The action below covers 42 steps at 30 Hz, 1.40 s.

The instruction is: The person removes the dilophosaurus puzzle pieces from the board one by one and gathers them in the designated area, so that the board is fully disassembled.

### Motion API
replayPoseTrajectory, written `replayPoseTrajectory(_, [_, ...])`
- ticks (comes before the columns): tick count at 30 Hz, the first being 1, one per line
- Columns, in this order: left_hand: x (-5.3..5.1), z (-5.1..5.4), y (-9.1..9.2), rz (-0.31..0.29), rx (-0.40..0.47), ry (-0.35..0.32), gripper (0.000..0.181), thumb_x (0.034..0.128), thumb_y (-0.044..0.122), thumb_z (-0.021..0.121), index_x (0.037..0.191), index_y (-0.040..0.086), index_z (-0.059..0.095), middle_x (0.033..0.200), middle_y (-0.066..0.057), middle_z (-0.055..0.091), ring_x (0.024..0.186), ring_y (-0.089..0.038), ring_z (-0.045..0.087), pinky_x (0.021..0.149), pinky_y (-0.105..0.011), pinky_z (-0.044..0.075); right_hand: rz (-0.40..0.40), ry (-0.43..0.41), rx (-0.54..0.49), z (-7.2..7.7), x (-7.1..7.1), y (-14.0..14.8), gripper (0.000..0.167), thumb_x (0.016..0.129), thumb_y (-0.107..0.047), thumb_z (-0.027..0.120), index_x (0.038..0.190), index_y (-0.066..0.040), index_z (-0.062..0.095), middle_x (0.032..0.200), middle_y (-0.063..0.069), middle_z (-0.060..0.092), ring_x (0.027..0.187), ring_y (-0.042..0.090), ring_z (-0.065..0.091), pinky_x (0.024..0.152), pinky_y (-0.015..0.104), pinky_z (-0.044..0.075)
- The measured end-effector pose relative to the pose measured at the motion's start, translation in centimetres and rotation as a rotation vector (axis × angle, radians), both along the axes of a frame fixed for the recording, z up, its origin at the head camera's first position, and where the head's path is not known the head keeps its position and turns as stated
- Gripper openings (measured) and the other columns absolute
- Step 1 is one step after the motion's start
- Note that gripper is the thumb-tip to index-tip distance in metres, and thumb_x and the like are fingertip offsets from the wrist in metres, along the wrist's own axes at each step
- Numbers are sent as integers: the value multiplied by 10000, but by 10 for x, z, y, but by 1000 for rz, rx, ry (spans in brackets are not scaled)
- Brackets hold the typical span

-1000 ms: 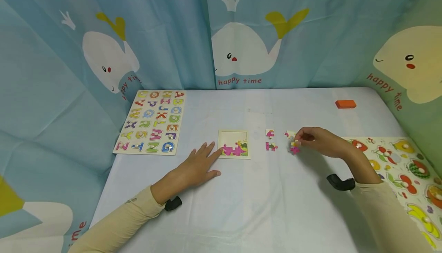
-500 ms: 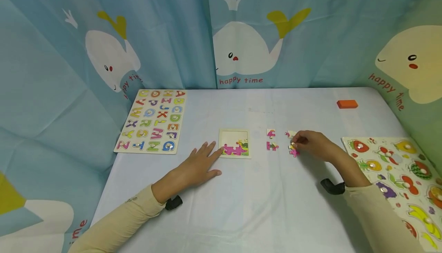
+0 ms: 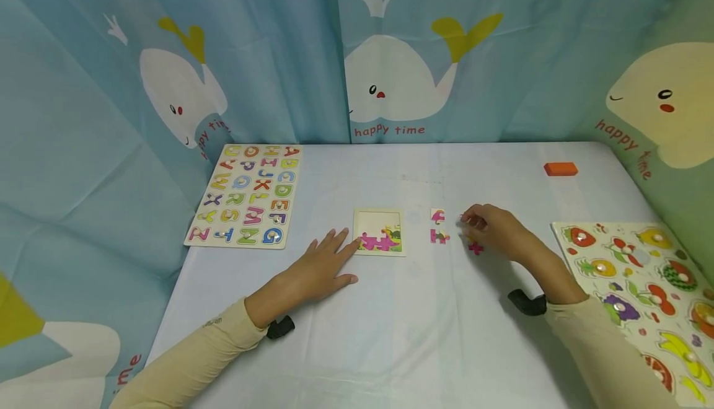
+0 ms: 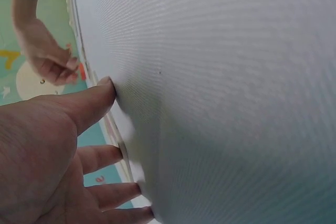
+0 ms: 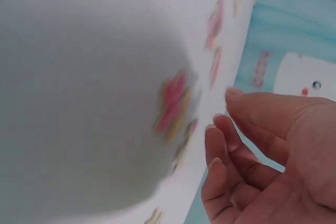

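Observation:
My left hand (image 3: 315,272) lies flat with spread fingers on the table, index fingertip at the left edge of a small jigsaw tray (image 3: 377,209). Joined pink pieces (image 3: 378,243) fill the tray's lower part. My right hand (image 3: 496,229) hovers over loose jigsaw pieces, partly covering some of them. In the right wrist view, its thumb and bent fingers (image 5: 215,135) stand apart with nothing between them. A pink and yellow jigsaw piece (image 5: 173,103) lies below that hand. Two more pieces, an upper one (image 3: 437,215) and a lower one (image 3: 439,236), lie between tray and right hand.
An alphabet peg board (image 3: 242,198) lies at the back left. On the right is a fruit peg board (image 3: 630,272), partly behind my right sleeve. An orange block (image 3: 560,168) sits at the back right. A whale-print curtain (image 3: 268,56) borders the table.
My right hand has left the pink and yellow piece it was fingering and shifted left and slightly away from me, over the piece behind. The left hand has stayed put.

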<state>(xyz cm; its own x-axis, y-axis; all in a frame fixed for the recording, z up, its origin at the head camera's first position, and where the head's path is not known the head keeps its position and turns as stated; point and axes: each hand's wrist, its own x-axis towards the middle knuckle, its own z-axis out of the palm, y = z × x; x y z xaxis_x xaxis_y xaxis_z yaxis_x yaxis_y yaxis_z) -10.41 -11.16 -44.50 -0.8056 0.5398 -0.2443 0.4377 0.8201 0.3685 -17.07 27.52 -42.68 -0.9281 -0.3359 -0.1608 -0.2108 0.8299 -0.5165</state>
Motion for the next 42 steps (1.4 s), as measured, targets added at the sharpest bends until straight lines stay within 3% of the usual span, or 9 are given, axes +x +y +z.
replayPoseTrajectory(3, [0, 0, 0, 0, 0, -1, 745, 1055, 448, 632, 1665, 134, 340, 1741, -185, 224, 1610, -421, 189, 1228, -682, 255, 17, 23, -37, 5, 1, -12, 207, 1011, -47, 668, 1206, 21, 661, 1024, 132, 695, 957, 282, 634, 801, 437, 517])
replayPoseTrajectory(10, [0, 0, 0, -3, 7, 0, 743, 1055, 440, 636, 1664, 132, 343, 1738, -190, 228, 1608, -427, 193, 1223, -688, 260, 63, -16, -143, 4, 1, -54, 219, 1032, -73, 657, 1239, 0, 654, 942, 95, 709, 799, 204, 634, 682, 355, 509])
replayPoseTrajectory(17, [0, 1, 1, -6, 1, -3, 735, 1053, 431, 642, 1657, 124, 357, 1733, -203, 235, 1604, -445, 192, 1217, -695, 264, 117, -28, -194, -9, -1, -92, 245, 1032, -84, 640, 1269, -25, 652, 960, 59, 707, 880, 200, 631, 789, 366, 512])
replayPoseTrajectory(20, [-1, 0, 1, -5, -9, -1, 738, 1054, 445, 634, 1660, 133, 352, 1736, -193, 233, 1607, -434, 190, 1221, -690, 262, 129, -56, -213, -13, -1, -102, 264, 1019, -58, 639, 1280, -18, 638, 935, 53, 697, 839, 189, 606, 772, 354, 500])
replayPoseTrajectory(23, [-1, -1, 1, -6, -13, 2, 741, 1055, 454, 630, 1662, 135, 349, 1737, -188, 233, 1607, -430, 193, 1220, -690, 264, 125, -80, -200, -17, -1, -108, 274, 1011, -68, 676, 1277, -23, 631, 919, 47, 671, 823, 180, 572, 768, 335, 491])
replayPoseTrajectory(29, [-2, -1, 0, -4, -8, 2, 743, 1053, 458, 632, 1660, 134, 352, 1738, -188, 232, 1608, -429, 193, 1220, -690, 263, 143, -49, -160, -23, 1, -113, 335, 987, -78, 737, 1278, 13, 597, 974, 106, 634, 862, 213, 574, 793, 354, 513])
replayPoseTrajectory(36, [-2, -2, 0, -3, -11, -7, 751, 1054, 462, 630, 1669, 148, 334, 1745, -174, 218, 1616, -411, 177, 1231, -684, 246, 141, -53, -119, -18, 4, -115, 324, 997, -72, 721, 1272, 34, 585, 1089, 164, 602, 950, 251, 577, 848, 387, 517])
replayPoseTrajectory(42, [-2, -2, 0, -9, -9, 2, 747, 1056, 457, 628, 1668, 144, 337, 1742, -181, 224, 1613, -417, 184, 1226, -686, 255, 144, -64, -104, -13, 3, -116, 307, 999, -82, 727, 1232, -10, 541, 1161, 181, 532, 928, 244, 557, 838, 382, 512])
